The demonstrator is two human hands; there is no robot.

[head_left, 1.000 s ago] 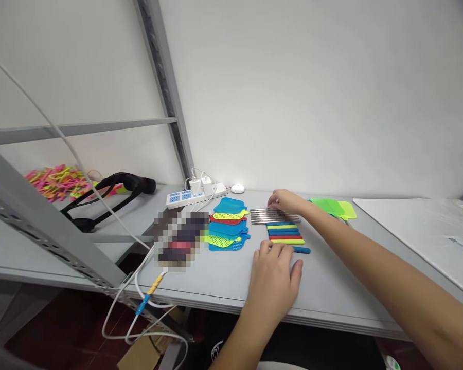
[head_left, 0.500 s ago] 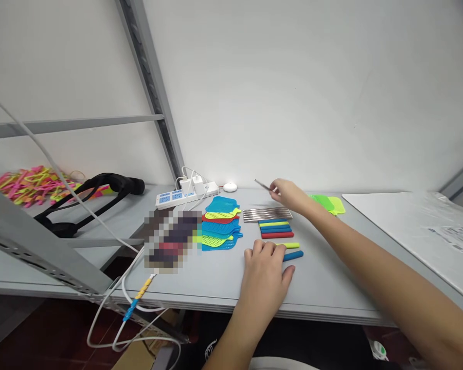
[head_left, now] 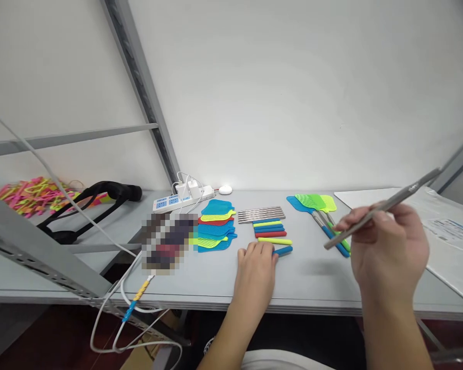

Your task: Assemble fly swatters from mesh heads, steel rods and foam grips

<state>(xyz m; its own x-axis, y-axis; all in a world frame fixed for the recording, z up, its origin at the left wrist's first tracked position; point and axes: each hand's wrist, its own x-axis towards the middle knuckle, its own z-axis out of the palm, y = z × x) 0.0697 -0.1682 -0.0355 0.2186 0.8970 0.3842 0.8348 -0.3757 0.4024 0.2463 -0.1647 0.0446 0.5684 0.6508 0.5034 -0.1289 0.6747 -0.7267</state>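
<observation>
Soft light leaves a faint, blurred shadow point(head_left: 317, 266) on the tabletop point(head_left: 310, 288)

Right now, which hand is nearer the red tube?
Left. Your left hand is in front of the red tube; your right hand, holding a metal rod, is farther off to its right.

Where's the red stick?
In the head view, the red stick lies right of centre, between a blue stick and a yellow stick, beyond the left hand.

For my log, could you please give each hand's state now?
Left hand: at a blue cylindrical handle; grip unclear.
Right hand: closed, holding a grey metal rod.
</observation>
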